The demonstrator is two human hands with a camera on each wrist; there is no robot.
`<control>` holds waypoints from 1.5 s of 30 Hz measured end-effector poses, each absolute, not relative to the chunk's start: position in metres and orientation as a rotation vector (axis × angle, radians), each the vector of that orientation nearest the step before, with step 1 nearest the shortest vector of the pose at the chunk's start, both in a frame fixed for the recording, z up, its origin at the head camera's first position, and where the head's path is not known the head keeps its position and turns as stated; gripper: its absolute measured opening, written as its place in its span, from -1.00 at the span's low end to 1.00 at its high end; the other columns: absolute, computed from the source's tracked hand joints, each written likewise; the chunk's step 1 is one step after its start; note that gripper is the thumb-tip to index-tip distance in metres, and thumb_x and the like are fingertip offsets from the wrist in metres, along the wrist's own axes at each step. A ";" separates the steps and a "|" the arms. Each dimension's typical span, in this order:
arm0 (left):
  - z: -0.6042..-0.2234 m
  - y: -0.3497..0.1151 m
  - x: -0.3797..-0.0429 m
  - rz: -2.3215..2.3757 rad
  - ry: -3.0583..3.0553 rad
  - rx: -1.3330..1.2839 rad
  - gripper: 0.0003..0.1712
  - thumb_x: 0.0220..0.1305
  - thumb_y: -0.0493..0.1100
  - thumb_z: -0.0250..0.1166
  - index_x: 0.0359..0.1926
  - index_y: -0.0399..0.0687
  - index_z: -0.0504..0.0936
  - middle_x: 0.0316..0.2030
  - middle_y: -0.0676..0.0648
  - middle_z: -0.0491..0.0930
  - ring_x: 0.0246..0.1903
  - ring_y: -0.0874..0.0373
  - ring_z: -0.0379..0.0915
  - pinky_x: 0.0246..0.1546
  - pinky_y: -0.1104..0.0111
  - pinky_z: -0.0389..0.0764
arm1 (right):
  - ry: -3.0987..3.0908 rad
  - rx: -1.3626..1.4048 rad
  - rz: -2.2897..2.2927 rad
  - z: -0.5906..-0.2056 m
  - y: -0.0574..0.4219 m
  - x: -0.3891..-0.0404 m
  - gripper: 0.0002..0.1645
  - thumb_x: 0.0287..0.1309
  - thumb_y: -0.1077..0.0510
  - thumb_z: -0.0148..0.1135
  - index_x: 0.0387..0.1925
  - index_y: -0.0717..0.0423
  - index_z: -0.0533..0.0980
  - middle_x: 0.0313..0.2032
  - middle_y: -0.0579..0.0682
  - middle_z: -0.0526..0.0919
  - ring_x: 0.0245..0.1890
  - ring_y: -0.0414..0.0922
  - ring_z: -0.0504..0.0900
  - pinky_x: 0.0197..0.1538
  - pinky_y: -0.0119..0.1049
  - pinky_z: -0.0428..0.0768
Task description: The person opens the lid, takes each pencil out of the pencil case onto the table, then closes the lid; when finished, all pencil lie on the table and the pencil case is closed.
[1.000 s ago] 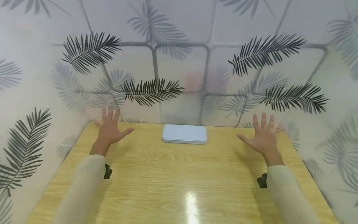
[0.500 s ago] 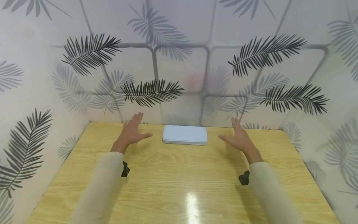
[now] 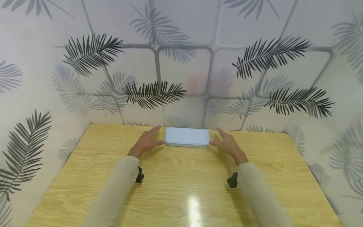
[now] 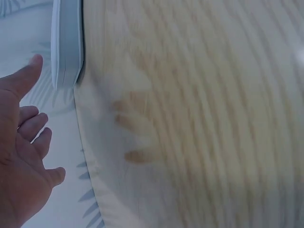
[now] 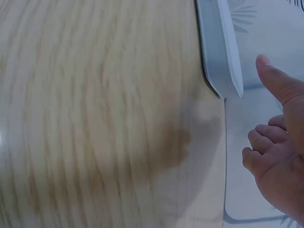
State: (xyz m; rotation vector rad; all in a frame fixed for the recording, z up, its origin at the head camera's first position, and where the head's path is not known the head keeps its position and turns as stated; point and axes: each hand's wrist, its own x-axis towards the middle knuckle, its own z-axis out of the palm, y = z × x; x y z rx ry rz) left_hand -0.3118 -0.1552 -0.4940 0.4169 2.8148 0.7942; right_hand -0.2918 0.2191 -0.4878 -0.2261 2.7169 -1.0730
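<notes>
A flat white case (image 3: 187,136) with rounded corners lies near the far edge of the wooden table. My left hand (image 3: 147,141) is at its left end, with the thumb and fingers spread apart. On the other side, my right hand (image 3: 227,143) is at the right end in much the same pose. In the left wrist view, a small gap separates the left thumb (image 4: 29,73) from the case's end (image 4: 66,45). The right wrist view likewise has the right thumb (image 5: 278,80) close to the case (image 5: 219,50) but apart from it. Neither hand holds anything.
The wooden table (image 3: 181,176) reaches back to a pale wall covering (image 3: 184,113) printed with dark leaves. A small black device (image 3: 140,175) sits by the left sleeve, another black device (image 3: 233,180) by the right. Light glares near the table's front.
Both hands have moved inward from the table's sides to the two ends of the case, and their spread fingers have drawn closer together. The case has not moved.
</notes>
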 end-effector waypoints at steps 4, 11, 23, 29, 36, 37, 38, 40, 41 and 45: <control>-0.500 -0.141 -0.311 0.712 2.832 0.528 -0.21 0.30 0.09 0.19 0.43 -0.11 0.16 0.40 -0.17 0.20 0.38 -0.14 0.13 0.40 0.02 0.17 | 2.735 -0.300 -1.030 -0.494 0.207 -0.294 -0.02 0.22 -0.13 0.18 0.45 0.24 -0.03 0.42 0.29 0.05 0.41 0.28 0.08 0.42 0.15 0.12; -0.504 -0.132 -0.306 0.585 2.925 0.627 -0.36 0.31 -0.01 0.20 0.32 -0.17 0.32 0.27 -0.18 0.41 0.22 -0.10 0.39 0.28 0.10 0.38 | 2.780 -0.312 -0.937 -0.499 0.196 -0.297 -0.20 0.25 -0.04 0.18 0.38 0.26 0.16 0.38 0.23 0.19 0.39 0.23 0.15 0.43 0.07 0.15; -0.500 -0.135 -0.302 0.496 3.009 0.725 -0.64 0.26 -0.06 0.26 0.00 -0.15 0.52 0.06 -0.16 0.61 -0.09 -0.10 0.58 0.01 0.13 0.56 | 2.928 -0.444 -0.789 -0.498 0.188 -0.289 -0.44 0.20 0.02 0.23 0.16 0.24 0.43 0.24 0.31 0.38 0.20 0.29 0.42 0.29 0.08 0.38; -0.498 -0.139 -0.291 0.387 3.006 0.779 -0.57 0.24 -0.05 0.28 0.05 -0.18 0.51 0.04 -0.18 0.62 -0.16 -0.11 0.61 -0.05 0.12 0.58 | 2.940 -0.497 -0.705 -0.496 0.184 -0.277 -0.65 0.17 0.03 0.27 -0.16 0.23 0.49 0.05 0.31 0.58 -0.11 0.15 0.61 0.05 0.01 0.58; -0.498 -0.149 -0.271 0.326 2.992 0.774 -0.48 0.23 -0.02 0.28 0.13 -0.20 0.50 0.16 -0.17 0.54 -0.01 -0.11 0.57 0.07 0.12 0.56 | 2.942 -0.553 -0.601 -0.492 0.176 -0.257 -0.56 0.12 0.03 0.31 -0.04 0.23 0.52 -0.10 0.25 0.66 -0.34 -0.03 0.54 -0.06 -0.08 0.62; -0.498 -0.150 -0.268 0.310 2.993 0.780 -0.49 0.22 -0.02 0.29 0.12 -0.20 0.50 0.14 -0.16 0.55 -0.03 -0.11 0.58 0.04 0.12 0.57 | 2.945 -0.572 -0.581 -0.492 0.175 -0.254 -0.56 0.12 0.02 0.31 -0.06 0.23 0.51 -0.21 0.22 0.68 -0.39 -0.06 0.50 -0.14 -0.14 0.62; -0.498 -0.152 -0.265 0.294 2.997 0.788 -0.50 0.21 -0.01 0.30 0.09 -0.19 0.52 0.13 -0.16 0.56 -0.05 -0.11 0.59 0.02 0.12 0.58 | 2.947 -0.595 -0.571 -0.492 0.173 -0.251 -0.60 0.12 0.01 0.31 -0.12 0.21 0.51 -0.30 0.17 0.66 -0.45 -0.09 0.44 -0.24 -0.19 0.59; -0.496 -0.155 -0.258 0.270 3.000 0.791 -0.52 0.18 0.00 0.32 0.05 -0.17 0.54 0.11 -0.14 0.58 -0.08 -0.10 0.60 -0.02 0.13 0.59 | 2.958 -0.650 -0.547 -0.492 0.171 -0.245 -0.65 0.10 0.01 0.33 -0.22 0.19 0.48 -0.40 0.10 0.62 -0.53 -0.15 0.38 -0.39 -0.31 0.50; -0.495 -0.156 -0.255 0.252 3.001 0.799 -0.52 0.17 0.01 0.33 0.04 -0.17 0.55 0.12 -0.14 0.58 -0.08 -0.10 0.60 -0.02 0.14 0.60 | 2.962 -0.681 -0.532 -0.492 0.169 -0.242 -0.67 0.09 0.01 0.33 -0.28 0.16 0.46 -0.47 0.06 0.57 -0.57 -0.16 0.34 -0.44 -0.35 0.42; -0.491 -0.161 -0.240 0.219 2.996 0.814 -0.48 0.16 0.01 0.34 0.06 -0.18 0.57 0.14 -0.14 0.56 -0.03 -0.10 0.59 0.02 0.13 0.59 | 2.983 -0.748 -0.447 -0.491 0.164 -0.230 -0.67 0.08 0.00 0.34 -0.36 0.14 0.43 -0.55 -0.01 0.50 -0.62 -0.22 0.28 -0.54 -0.43 0.30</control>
